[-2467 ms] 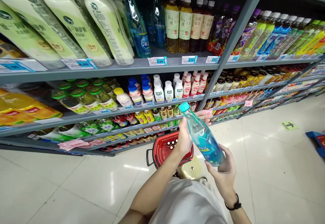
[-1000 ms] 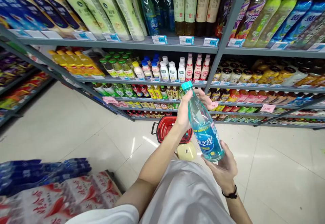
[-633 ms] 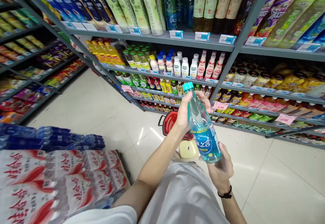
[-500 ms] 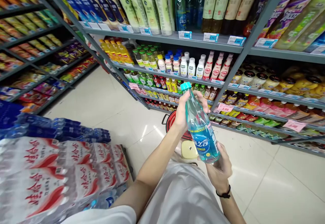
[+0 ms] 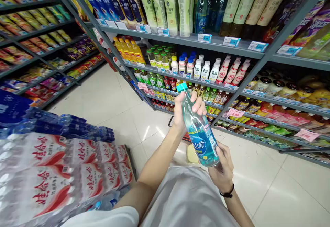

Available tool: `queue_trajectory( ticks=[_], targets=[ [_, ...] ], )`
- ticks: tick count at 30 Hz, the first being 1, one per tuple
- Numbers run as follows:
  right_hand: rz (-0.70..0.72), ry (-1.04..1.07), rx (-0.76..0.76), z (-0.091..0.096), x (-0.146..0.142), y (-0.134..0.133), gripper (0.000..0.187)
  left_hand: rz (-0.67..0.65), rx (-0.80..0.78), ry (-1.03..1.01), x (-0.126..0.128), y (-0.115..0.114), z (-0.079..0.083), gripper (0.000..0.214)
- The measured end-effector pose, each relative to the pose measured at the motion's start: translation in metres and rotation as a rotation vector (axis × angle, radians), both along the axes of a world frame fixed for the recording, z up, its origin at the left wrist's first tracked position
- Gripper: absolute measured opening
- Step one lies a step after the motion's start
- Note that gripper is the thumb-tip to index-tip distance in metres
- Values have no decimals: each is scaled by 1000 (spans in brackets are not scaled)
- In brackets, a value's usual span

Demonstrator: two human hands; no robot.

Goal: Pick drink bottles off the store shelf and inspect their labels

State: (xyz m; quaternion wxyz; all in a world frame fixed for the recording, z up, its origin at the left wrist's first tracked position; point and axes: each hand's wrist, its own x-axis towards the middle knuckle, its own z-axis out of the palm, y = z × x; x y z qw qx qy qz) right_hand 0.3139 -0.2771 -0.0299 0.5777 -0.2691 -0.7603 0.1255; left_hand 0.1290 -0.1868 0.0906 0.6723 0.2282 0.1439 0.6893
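Note:
A clear blue drink bottle point(image 5: 199, 139) with a turquoise cap and a blue label is tilted in front of me, cap toward the upper left. Around its neck and shoulder my left hand point(image 5: 187, 112) is closed, thumb on the near side and fingers over the far side. My right hand point(image 5: 223, 165), with a black band at the wrist, grips the bottle's base from the lower right. Part of the right palm is hidden behind the bottle. Behind the bottle, a red basket and a pale yellow object point(image 5: 192, 154) on the floor are mostly covered.
Ahead stands a grey drinks shelf point(image 5: 177, 41) with several rows of bottles and price tags. At the left, wrapped packs of water bottles point(image 5: 48, 151) are stacked beside me. Snack shelves point(image 5: 31, 45) rise beyond a pale tiled floor point(image 5: 110, 103).
The bottle has turned slightly, so its label now faces further left and a barcode shows. My left fingers have come down onto its shoulder. The view has shifted a little.

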Motion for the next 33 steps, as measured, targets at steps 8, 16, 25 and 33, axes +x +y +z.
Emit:
queue_trajectory(
  ticks=[8, 16, 25, 33],
  targets=[
    [108, -4, -26, 13, -75, 8, 77, -37, -12, -82, -79, 9, 10, 51],
    [75, 141, -171, 24, -154, 14, 70, 68, -107, 23, -156, 19, 16, 53],
    [17, 278, -343, 12, -233, 6, 58, 44, -90, 41, -224, 21, 4, 48],
    [22, 578, -826, -11, -263, -1, 49, 91, 57, 156, -249, 25, -9, 40]
  ],
)
